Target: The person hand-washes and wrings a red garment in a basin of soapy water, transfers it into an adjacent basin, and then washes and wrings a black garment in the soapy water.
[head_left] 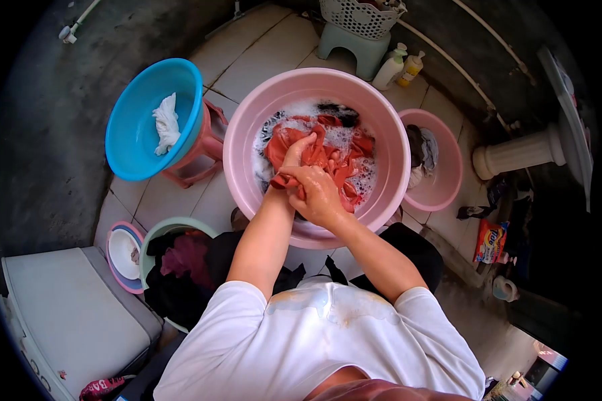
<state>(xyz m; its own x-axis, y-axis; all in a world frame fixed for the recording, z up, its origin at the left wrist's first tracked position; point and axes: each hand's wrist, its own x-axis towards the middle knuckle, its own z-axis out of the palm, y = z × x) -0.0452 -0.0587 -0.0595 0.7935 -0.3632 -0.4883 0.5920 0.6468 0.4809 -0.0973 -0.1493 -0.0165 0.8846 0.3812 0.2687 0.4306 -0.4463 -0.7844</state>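
A wet red garment (pixel 279 148) lies bunched in soapy water in the large pink basin (pixel 244 107). My left hand (pixel 297 152) is in the basin with its thumb stretched out and the cloth between thumb and fingers; folds partly hide those fingers. Crossing over my left wrist, my right hand (pixel 316 192) is closed round a bunched part of the same red cloth. White suds and dark cloth (pixel 338 113) surround the garment in the water.
At left, a blue basin (pixel 130 134) with white cloth rests on a red stool (pixel 207 144). A smaller pink basin (pixel 451 160) holds clothes at right. A green tub (pixel 155 235) of dark clothes sits lower left. Bottles (pixel 389 70) stand beside a stool (pixel 366 50); a pedestal sink (pixel 522 152) is right.
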